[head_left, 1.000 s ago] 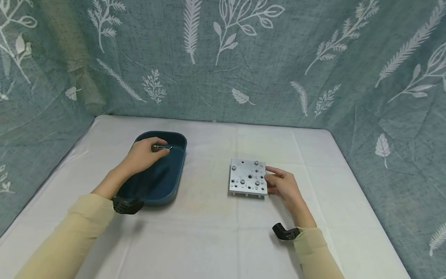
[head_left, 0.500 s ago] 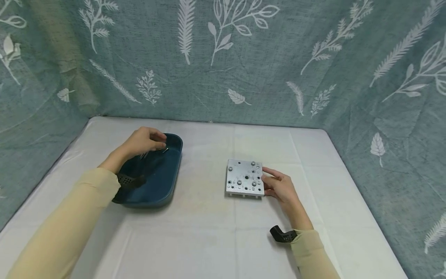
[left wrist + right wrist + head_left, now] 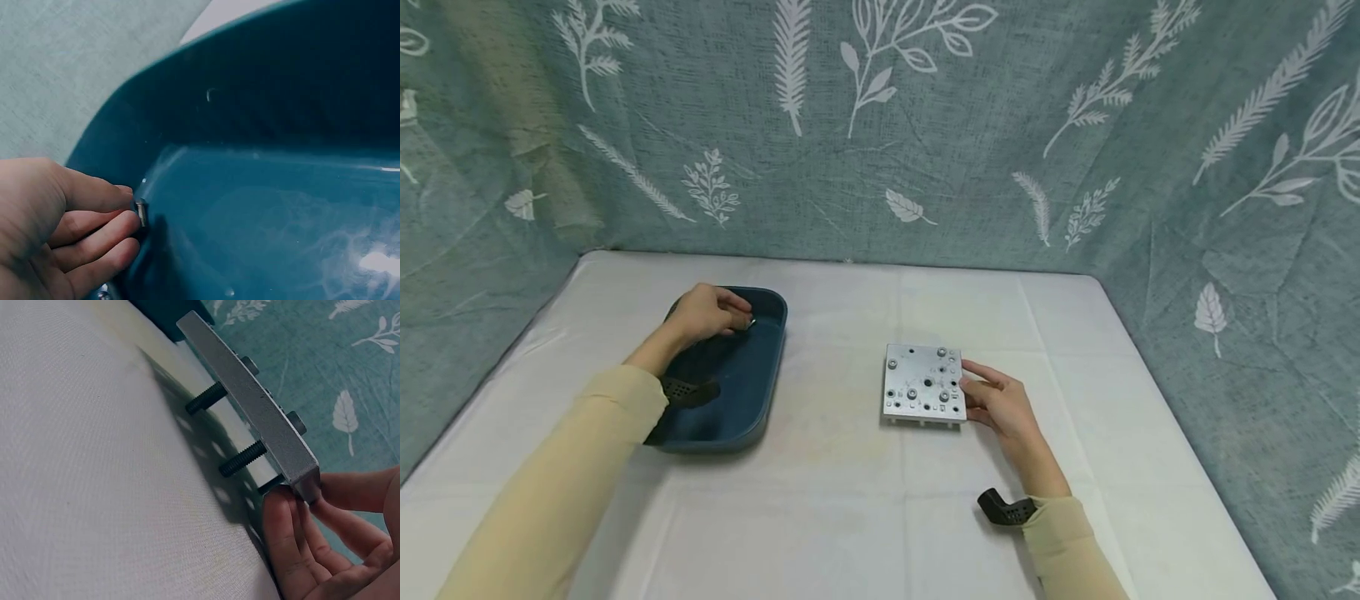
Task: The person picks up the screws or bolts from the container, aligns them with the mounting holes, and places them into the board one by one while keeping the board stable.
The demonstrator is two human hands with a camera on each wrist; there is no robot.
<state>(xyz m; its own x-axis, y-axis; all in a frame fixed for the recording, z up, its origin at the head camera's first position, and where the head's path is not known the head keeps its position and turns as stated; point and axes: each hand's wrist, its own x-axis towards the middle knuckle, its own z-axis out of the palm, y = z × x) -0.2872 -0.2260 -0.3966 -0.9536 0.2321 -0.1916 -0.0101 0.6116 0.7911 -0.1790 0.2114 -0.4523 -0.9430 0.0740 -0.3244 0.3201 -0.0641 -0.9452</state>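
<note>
My left hand [image 3: 703, 312] reaches into the far end of the dark blue tray [image 3: 775, 367], fingers bent together. At its fingertips shows a small metal screw [image 3: 142, 212], its end sticking out from the pinch. Another shiny metal piece [image 3: 104, 292] lies below the fingers, mostly hidden by the hand. On the right, my right hand [image 3: 1003, 404] grips the right edge of a square silver metal plate [image 3: 921, 375] between thumb and fingers. Socket-head screws sit in some of its holes. Their threaded shanks [image 3: 244, 458] project from the plate's underside, above the white cloth.
A white cloth [image 3: 820, 517] covers the table, with the tray on the left and the plate right of the middle. Green leaf-patterned curtains [image 3: 820, 192] stand along the back and sides. Black wrist-camera mounts [image 3: 1003, 507] jut from both wrists.
My left hand has shifted within the far end of the tray and dipped lower, its fingers closing at the screw. The right hand keeps the plate in nearly the same place. The head view has shifted slightly.
</note>
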